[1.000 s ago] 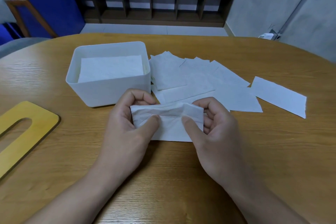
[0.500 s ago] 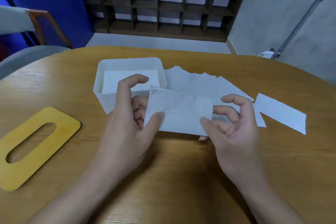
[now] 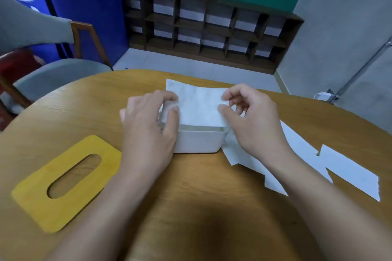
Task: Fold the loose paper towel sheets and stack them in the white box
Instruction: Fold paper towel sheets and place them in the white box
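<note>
Over the white box (image 3: 199, 141) now, folded sheet (image 3: 199, 108)

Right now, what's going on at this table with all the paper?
A person is holding a folded white paper towel sheet over an open white plastic box, the left hand and right hand each pinching a side of it. More loose white sheets lie on the round wooden table to the right, waiting. A yellow wooden lid with an oval slot lies to the left.

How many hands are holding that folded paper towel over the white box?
2: the left hand pinches the folded sheet's left edge, the right hand its right edge.
</note>
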Action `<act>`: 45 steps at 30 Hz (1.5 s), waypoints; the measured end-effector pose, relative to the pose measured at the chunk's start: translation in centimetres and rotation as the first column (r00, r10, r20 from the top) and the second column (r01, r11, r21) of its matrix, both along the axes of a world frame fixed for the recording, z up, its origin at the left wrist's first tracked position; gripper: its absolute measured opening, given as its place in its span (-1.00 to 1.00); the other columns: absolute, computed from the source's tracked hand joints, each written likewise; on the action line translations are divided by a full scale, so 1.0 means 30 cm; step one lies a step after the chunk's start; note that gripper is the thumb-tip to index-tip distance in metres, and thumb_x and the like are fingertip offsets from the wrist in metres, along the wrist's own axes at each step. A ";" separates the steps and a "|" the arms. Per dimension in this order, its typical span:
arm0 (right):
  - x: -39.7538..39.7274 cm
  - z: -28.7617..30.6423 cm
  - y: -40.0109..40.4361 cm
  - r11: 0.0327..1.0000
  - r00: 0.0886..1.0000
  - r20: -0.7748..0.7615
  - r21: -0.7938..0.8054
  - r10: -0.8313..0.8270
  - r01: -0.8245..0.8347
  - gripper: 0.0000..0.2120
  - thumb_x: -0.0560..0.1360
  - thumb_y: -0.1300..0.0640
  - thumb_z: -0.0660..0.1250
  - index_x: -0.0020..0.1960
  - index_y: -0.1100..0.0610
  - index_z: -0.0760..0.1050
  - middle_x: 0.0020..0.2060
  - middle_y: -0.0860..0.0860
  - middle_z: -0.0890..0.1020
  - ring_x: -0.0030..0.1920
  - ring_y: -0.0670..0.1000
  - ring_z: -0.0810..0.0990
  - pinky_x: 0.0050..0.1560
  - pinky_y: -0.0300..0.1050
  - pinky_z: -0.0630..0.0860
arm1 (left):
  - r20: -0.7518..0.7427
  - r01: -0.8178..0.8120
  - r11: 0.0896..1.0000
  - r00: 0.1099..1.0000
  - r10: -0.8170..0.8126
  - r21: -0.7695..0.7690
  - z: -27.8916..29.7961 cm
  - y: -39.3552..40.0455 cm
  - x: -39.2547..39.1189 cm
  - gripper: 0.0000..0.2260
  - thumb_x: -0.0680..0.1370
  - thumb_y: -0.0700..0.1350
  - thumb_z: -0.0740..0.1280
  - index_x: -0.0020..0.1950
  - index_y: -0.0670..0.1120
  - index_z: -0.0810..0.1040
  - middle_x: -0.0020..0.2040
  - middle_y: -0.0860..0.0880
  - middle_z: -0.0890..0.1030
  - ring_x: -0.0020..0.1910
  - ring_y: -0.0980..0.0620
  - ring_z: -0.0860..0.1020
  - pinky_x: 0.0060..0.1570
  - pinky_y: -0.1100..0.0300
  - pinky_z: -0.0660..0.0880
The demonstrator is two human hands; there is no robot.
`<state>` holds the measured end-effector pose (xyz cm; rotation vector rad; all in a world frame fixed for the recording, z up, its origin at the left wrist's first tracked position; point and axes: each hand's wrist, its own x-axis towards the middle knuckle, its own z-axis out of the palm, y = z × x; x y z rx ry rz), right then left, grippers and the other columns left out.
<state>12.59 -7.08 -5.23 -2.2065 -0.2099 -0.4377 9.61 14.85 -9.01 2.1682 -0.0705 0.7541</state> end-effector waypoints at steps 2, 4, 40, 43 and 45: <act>0.038 -0.012 0.012 0.996 0.999 -0.033 -0.088 0.008 -0.011 -0.88 0.58 0.12 0.53 -0.01 -0.07 0.63 -0.14 -0.12 0.67 -0.28 -0.07 0.51 -0.27 -0.27 0.43 | -0.033 -0.048 0.998 0.998 0.049 0.045 -0.011 0.010 0.010 -0.91 0.71 -0.03 0.35 0.17 0.15 0.61 0.06 0.23 0.63 0.20 0.03 0.40 0.17 0.12 0.15; 0.057 -0.019 0.015 0.988 0.999 -0.052 -0.151 0.014 -0.022 -0.90 0.58 0.11 0.52 -0.03 -0.06 0.64 -0.14 -0.12 0.67 -0.30 -0.16 0.50 -0.31 -0.31 0.36 | -0.046 -0.063 0.996 0.997 0.066 0.067 -0.019 0.016 0.016 -0.93 0.71 -0.02 0.35 0.13 0.14 0.62 0.01 0.24 0.63 0.20 0.03 0.39 0.17 0.12 0.12; -0.216 -0.084 -0.226 0.990 0.989 -0.069 -0.073 -0.128 0.123 -0.89 0.54 0.05 0.60 -0.07 -0.15 0.71 -0.11 -0.38 0.65 0.02 -0.10 0.59 0.03 -0.44 0.38 | -0.134 0.418 0.903 0.894 -0.428 -0.100 -0.087 -0.353 -0.176 -0.90 0.63 -0.07 0.42 0.09 0.14 0.63 0.01 0.28 0.61 0.22 0.13 0.51 0.14 0.28 0.43; -0.249 -0.148 -0.274 0.983 0.979 -0.125 -0.103 -0.162 0.149 -0.88 0.56 0.04 0.57 -0.08 -0.16 0.69 -0.04 -0.38 0.67 0.06 -0.13 0.59 0.21 -0.07 0.50 | -0.220 0.448 0.892 0.866 -0.449 -0.057 -0.118 -0.383 -0.179 -0.89 0.63 -0.07 0.44 0.10 0.15 0.61 0.00 0.28 0.60 0.20 0.18 0.50 0.16 0.33 0.43; -0.260 -0.177 -0.299 0.981 0.977 -0.121 -0.113 -0.174 0.161 -0.89 0.56 0.04 0.57 -0.09 -0.13 0.68 -0.04 -0.36 0.68 0.06 -0.13 0.58 0.23 0.07 0.52 | -0.277 0.479 0.878 0.844 -0.460 0.001 -0.135 -0.394 -0.179 -0.89 0.64 -0.03 0.43 0.12 0.17 0.60 0.03 0.29 0.60 0.23 0.19 0.47 0.19 0.31 0.43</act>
